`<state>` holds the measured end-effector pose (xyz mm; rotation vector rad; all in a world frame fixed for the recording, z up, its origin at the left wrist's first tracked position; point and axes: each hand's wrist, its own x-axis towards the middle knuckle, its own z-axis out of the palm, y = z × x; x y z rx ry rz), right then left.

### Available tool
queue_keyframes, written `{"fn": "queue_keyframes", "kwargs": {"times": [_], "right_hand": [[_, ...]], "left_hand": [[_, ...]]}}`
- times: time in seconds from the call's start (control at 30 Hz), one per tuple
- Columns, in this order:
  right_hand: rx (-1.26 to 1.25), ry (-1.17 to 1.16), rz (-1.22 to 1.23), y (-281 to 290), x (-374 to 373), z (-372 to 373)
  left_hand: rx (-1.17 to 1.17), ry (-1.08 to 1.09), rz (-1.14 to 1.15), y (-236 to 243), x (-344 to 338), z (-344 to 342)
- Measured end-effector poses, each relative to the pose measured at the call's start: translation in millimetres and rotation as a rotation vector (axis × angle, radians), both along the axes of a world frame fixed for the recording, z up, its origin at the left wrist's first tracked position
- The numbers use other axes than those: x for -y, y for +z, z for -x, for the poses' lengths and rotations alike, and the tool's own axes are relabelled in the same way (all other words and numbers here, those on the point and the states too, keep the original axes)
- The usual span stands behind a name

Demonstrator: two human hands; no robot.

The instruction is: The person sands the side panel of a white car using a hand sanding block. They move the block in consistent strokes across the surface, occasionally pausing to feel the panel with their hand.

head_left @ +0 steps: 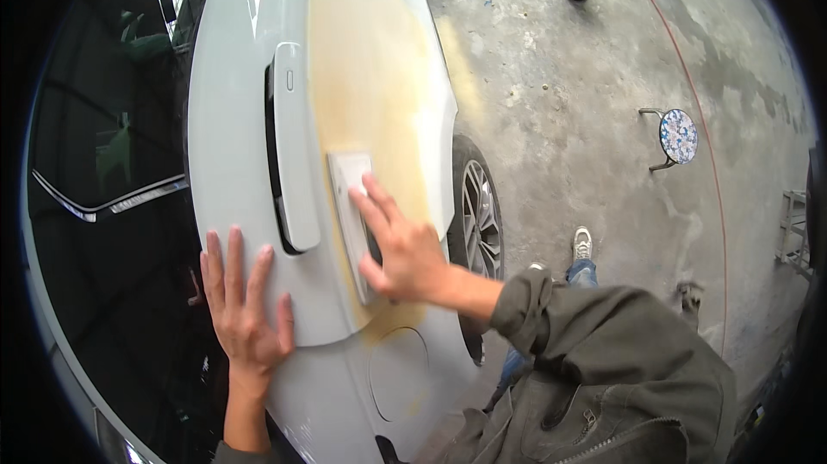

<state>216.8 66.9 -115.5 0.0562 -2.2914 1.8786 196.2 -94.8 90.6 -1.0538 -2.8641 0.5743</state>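
— Head view: where's the sanding block [353,223]?
— Under the right hand [403,249], fingers spread flat over it, on the door's yellow filler [366,76].
— And the left hand [245,305]?
— Open, splayed on the panel [228,137] just below the handle [293,145].
— How will the block handle?
— Likely light and stiff; hold its back with a flat palm.

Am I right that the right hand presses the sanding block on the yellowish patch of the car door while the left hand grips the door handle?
Not quite. In the head view the left hand lies flat on the door panel below the door handle, not gripping it. The right hand does press the sanding block on the yellowish patch.
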Motion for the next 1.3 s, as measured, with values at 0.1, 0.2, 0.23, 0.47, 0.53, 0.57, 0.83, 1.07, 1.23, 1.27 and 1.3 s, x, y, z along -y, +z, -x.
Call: {"fn": "queue_keyframes", "kwargs": {"times": [0.1,0.2,0.23,0.47,0.53,0.57,0.83,1.07,1.23,1.27,1.3], "right_hand": [[0.023,-0.115,-0.053,-17,-25,106],[-0.005,-0.198,0.001,-16,-45,146],[0.005,-0.193,0.060,-16,-38,134],[-0.003,0.079,-0.040,8,-9,-6],[-0.059,0.008,-0.129,-3,-14,40],[-0.028,-0.029,-0.168,-13,-23,74],[0.088,-0.031,-0.062,-11,-11,58],[0.144,-0.076,-0.117,-33,-59,153],[0.051,-0.117,-0.056,-56,-38,130],[0.065,-0.057,-0.064,-37,-22,86],[0.005,-0.036,-0.039,-26,-11,44]], "left_hand": [[0.019,-0.009,-0.017,-3,-3,0],[0.008,-0.021,-0.020,-4,-7,5],[0.011,-0.016,-0.014,-4,-5,4],[0.021,0.020,0.011,-2,1,-2],[0.005,0.018,0.009,1,-1,2],[0.013,0.023,0.010,0,-1,-2],[0.001,0.020,-0.004,-4,2,-2],[0.015,0.010,-0.012,-2,-2,-1],[0.010,0.004,-0.017,-5,-5,4],[0.002,0.015,-0.007,-6,-3,1],[0.006,0.019,0.002,-5,-1,-1]]}}
